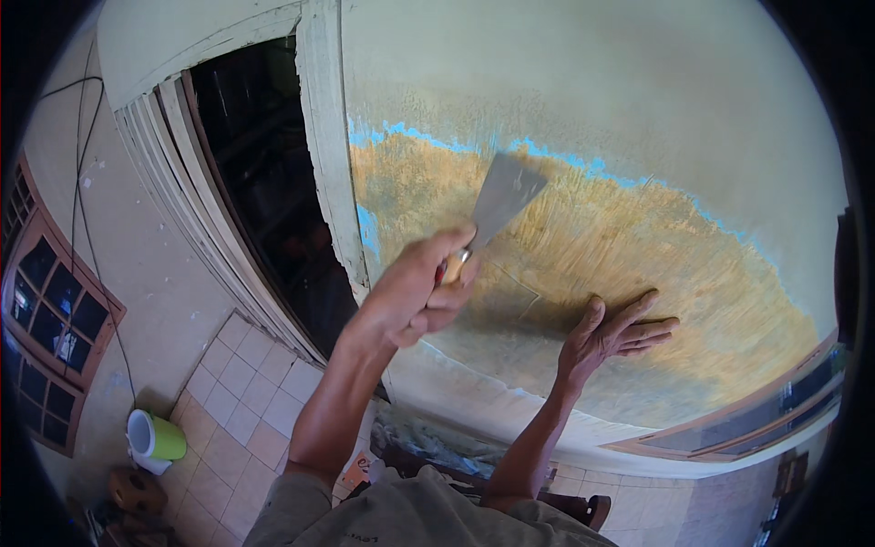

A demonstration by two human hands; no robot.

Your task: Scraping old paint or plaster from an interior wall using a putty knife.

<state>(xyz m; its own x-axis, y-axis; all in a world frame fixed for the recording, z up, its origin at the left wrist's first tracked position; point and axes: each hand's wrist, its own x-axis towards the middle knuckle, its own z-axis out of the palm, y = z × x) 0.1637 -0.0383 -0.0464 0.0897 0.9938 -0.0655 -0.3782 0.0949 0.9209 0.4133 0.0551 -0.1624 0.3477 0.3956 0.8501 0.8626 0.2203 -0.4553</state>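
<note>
My left hand (421, 284) grips a putty knife (508, 191) by its wooden handle, thumb along the top. The wide metal blade points up and to the right. Its edge is close to the ragged border of blue and pale paint; I cannot tell whether it touches. The wall (629, 228) has a large bare patch, ochre and grey, with pale paint above and below it. Lower right on this patch, my right hand (612, 339) rests with its fingers spread and holds nothing.
A white door frame (326, 137) with chipped paint borders a dark doorway (260, 173) on the left. A green bucket (166, 439) stands on the tiled floor (239, 424). Cables (82, 182) hang by a brown-framed window (59, 292). Another window frame (720, 433) lies lower right.
</note>
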